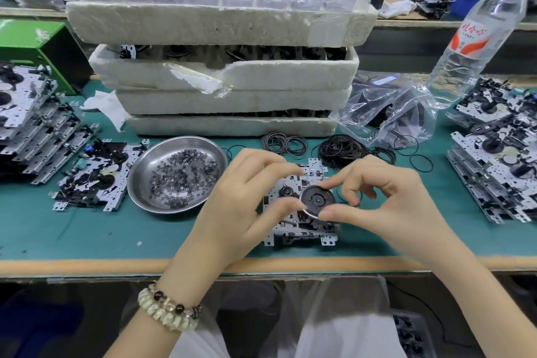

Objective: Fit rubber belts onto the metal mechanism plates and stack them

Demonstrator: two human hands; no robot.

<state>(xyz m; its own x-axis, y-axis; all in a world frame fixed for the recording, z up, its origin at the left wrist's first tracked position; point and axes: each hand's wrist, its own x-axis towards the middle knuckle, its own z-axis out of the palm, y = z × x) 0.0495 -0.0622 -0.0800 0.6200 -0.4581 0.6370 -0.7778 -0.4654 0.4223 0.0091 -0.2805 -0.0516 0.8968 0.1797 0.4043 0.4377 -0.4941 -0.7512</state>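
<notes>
With the left hand, pinches the rim of the black wheel from its 8 o'clock side, thumb and forefinger curled onto it. With the right hand, pinches the same rim from 4 o'clock; seems to hook a thin dark loop there, though cannot tell for sure. Holds the wheel over the metal mechanism plate, flat on the green mat at 6 o'clock of the head view. Appears to be mid-fitting of 1 belt round the wheel. Next calls for stretching it onto the small pulley untwisted, then laying the plate on a stack, perhaps at 3 o'clock. Leaves loose rubber belts just beyond, at 12 o'clock. On the water bottle at 1 o'clock, carries a red-and-white label with red Chinese characters, too soft to read surely.
</notes>
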